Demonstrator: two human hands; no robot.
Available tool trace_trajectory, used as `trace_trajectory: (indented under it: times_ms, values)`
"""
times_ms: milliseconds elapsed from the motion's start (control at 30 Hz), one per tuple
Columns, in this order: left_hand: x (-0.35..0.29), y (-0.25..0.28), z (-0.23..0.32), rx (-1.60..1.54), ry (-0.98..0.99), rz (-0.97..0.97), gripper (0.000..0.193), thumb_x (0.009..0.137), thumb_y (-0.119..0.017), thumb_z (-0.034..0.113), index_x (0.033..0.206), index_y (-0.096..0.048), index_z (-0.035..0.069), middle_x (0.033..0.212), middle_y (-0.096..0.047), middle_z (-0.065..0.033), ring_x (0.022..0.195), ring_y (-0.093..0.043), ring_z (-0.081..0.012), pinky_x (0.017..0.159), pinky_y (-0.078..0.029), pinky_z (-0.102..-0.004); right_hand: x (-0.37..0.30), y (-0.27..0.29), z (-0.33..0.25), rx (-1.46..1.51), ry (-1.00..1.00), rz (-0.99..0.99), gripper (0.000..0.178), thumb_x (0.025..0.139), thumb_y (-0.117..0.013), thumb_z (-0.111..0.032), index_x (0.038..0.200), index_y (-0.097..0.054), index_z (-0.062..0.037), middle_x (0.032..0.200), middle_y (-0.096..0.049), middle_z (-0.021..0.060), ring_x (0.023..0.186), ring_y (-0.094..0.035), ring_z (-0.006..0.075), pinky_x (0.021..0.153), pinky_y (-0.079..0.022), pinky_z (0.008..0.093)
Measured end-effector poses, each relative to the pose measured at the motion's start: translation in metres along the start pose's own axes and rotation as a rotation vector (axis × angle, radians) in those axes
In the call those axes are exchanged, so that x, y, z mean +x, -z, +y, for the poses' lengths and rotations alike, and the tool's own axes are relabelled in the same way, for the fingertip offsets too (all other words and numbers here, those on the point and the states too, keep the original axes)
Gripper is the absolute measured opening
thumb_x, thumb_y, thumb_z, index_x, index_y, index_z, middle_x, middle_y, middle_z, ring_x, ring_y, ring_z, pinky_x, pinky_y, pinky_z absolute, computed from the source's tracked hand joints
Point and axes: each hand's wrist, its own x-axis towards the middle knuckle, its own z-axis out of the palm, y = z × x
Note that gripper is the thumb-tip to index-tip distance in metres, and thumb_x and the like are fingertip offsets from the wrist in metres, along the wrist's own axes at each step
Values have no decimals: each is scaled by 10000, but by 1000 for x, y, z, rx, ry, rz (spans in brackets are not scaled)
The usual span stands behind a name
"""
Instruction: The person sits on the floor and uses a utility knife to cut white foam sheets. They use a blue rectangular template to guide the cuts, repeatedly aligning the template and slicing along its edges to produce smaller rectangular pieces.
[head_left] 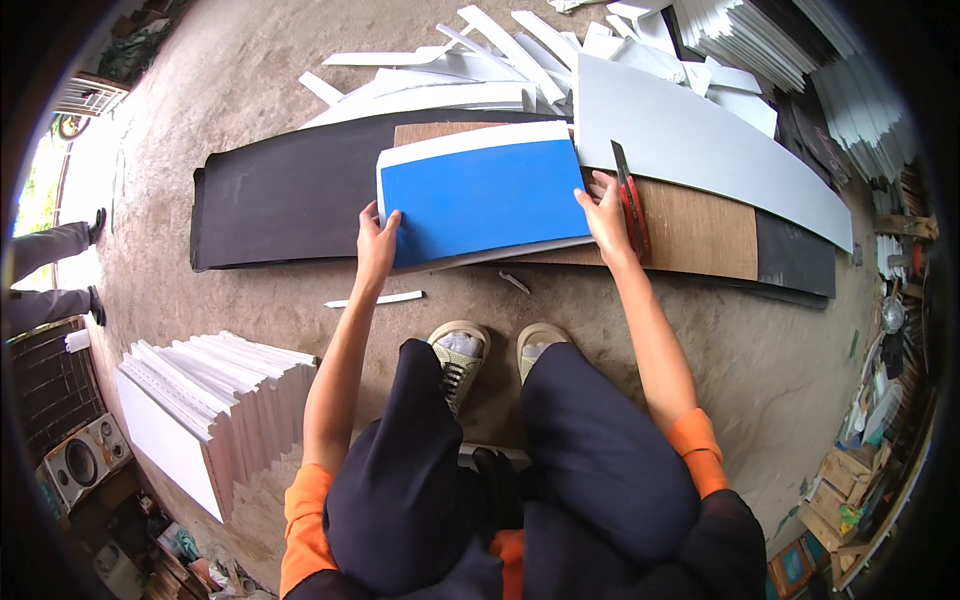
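We see a flat rectangular blue sheet with a white strip along its top edge (482,198) lying centre frame, a bit above mid-height, on a brown wooden board (700,232) which sits on a long black mat (285,195) spread over the bare concrete floor (240,80). The left hand (377,237) grips the sheet's lower left corner, fingers curled over the edge & thumb on the blue face. The right hand (607,213) presses flat on the sheet's right edge, fingers spread, and at the same time holds a red-handled utility knife (630,205) w/ its dark blade pointing toward the top of the frame, just beside that edge.

Upper right, a big pale grey sheet (700,145) overlaps the board, touching the blue sheet's top right corner. Behind it, top centre, lies a heap of white offcut strips (480,60). One thin white strip (375,299) lies on the floor below the mat, near the left wrist. Lower left there's a stack of white panels stood on edge (215,400). Bottom centre: a pair of pale sneakers (460,350), dark trousers, orange sleeves. At the left rim, another person's grey-trousered legs (45,275).
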Motion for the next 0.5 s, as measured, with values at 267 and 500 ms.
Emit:
trace_trajectory:
  times_ms: [267,500]
  values:
    - [16,23,21,-424,-353,-251,441,877,-490,95,1263,-280,63,1162,-467,-118,1037,-467,-161,900,-373,-294,-1,25,-48,378,143,-192,444,860,-533,-147,1238,-351,-3,1107,-505,117,1059,-466,191,894,-373,299]
    - [15,18,16,-440,-528,-240,388,856,-511,39,1197,-327,67,1085,-460,-80,1029,-444,-163,898,-363,-295,-9,24,-26,221,349,-151,437,867,-489,-84,1236,-291,38,1112,-459,139,1032,-464,205,883,-370,312]
